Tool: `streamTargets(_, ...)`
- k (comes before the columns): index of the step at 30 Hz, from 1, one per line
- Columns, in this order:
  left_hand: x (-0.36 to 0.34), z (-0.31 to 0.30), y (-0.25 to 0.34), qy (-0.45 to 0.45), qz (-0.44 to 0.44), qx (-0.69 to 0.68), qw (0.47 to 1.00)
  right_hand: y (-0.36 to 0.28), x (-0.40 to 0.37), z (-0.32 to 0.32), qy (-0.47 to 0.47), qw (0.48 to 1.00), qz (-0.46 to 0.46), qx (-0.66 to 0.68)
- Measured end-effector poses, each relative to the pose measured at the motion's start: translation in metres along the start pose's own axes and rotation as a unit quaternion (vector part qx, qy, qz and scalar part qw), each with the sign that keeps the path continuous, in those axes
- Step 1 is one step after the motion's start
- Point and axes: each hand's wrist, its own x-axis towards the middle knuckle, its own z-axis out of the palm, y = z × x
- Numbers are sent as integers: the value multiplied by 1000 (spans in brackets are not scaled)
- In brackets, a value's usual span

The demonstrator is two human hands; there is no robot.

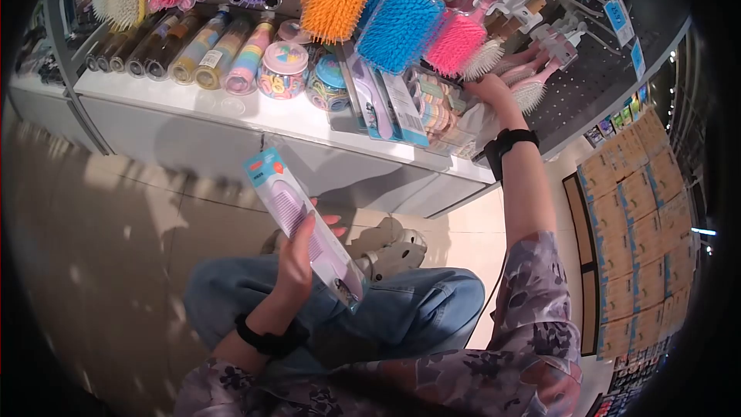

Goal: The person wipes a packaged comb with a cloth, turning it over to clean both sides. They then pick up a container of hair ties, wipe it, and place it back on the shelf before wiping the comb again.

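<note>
My left hand (pixel 296 256) is closed around a packaged lilac comb (pixel 318 241), held slanted above my knees. Its clear pack has a blue top card, and the thumb lies across the front. My right hand (pixel 494 95) reaches onto the display shelf, just below a white bristle brush (pixel 484 60) and beside packs of pastel hair ties (pixel 440 100). Its fingertips are partly hidden among the goods, so I cannot tell what they grip. To the left of that hand, another packaged lilac comb (pixel 372 96) leans at the shelf's front edge.
Orange (pixel 337 0), blue (pixel 401 27) and pink paddle brushes (pixel 455 42) hang above the shelf (pixel 185 104). Tubs of hair ties (pixel 284 69) and several clear tubes (pixel 208 58) stand on it. Stacked cartons (pixel 637 224) rise at the right. A shoe (pixel 397 255) rests on the tiled floor.
</note>
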Motion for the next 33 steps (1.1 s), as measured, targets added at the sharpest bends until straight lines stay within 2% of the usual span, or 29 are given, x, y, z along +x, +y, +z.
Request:
streamTargets(1, 0, -1, 0, 1, 0, 1, 1000, 4, 3, 3, -1, 1000, 0, 2)
streamTargets(3, 1, -3, 0, -18, -4, -22, 1000, 6, 6, 8, 54, 997, -47, -19)
streamTargets(7, 1, -3, -1, -27, -1, -25, 999, 3, 7, 4, 55, 996, -47, -60)
streamTargets(10, -1, 1, -1, -14, 1, 30, 999, 4, 6, 1, 37, 996, -64, -56)
streamTargets(13, 0, -2, -3, -29, 14, 35, 999, 6, 5, -1, 48, 996, -67, -46)
streamTargets(15, 0, -2, -3, -35, 19, 35, 999, 8, 4, -5, 18, 995, -99, 6)
streamTargets(19, 1, -3, -5, -39, 36, 33, 998, 4, -3, -5, 10, 997, -74, 19)
streamTargets(22, -1, -3, -2, -32, 20, 34, 999, -4, -10, -7, 45, 996, -77, 14)
streamTargets(24, -1, -5, -2, -40, 11, -2, 999, -14, -15, -11, 36, 999, -26, 6)
streamTargets(27, -1, -2, 1, -33, 3, -10, 999, -23, -24, -14, 51, 998, -12, -41)
streamTargets(31, -1, -1, 0, -20, -15, -15, 1000, -11, -10, -3, 57, 996, -27, -55)
streamTargets(33, -2, 0, 0, -19, 3, 17, 1000, -4, -3, 0, 49, 998, -39, -30)
